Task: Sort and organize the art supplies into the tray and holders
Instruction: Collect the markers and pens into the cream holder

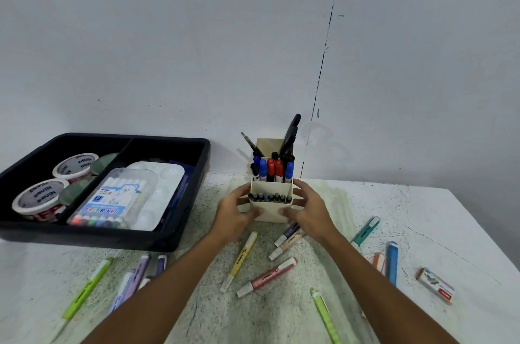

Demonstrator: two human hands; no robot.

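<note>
With the tray (180, 242) already loaded and markers stood in the cream holder (270, 210), which is gripped on the desk (422, 217) by the left hand (236, 212) and right hand (308, 210), scattered highlighters (239, 260) are left unsorted.

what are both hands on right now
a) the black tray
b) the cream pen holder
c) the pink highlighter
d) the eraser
b: the left hand and right hand grip the two sides of the cream pen holder, while the black tray, pink highlighter and eraser lie untouched.
</note>
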